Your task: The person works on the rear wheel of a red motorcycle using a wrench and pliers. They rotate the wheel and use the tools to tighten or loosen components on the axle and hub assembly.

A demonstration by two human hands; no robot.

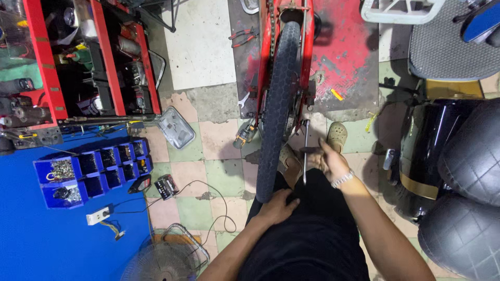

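Seated before an upright motorcycle tyre [276, 104], the person's right hand [325, 158] clenches a long T-handle wrench [305, 151] beside the wheel, while the left hand [276, 207], fingers loosely curled and empty, braces the tread's lower edge.

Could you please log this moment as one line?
left hand: resting on own knee | right hand: gripping T-handle wrench | beside motorcycle tyre

A worn checkered tile floor [229, 179] carries the workshop's clutter: red pliers [242, 36] near its far edge, a wrench [244, 100] beside a red metal plate [346, 62], a detached mirror [176, 127], a tangled black cable [219, 203], a white power strip [98, 215] and a fan [161, 257] at the near edge.
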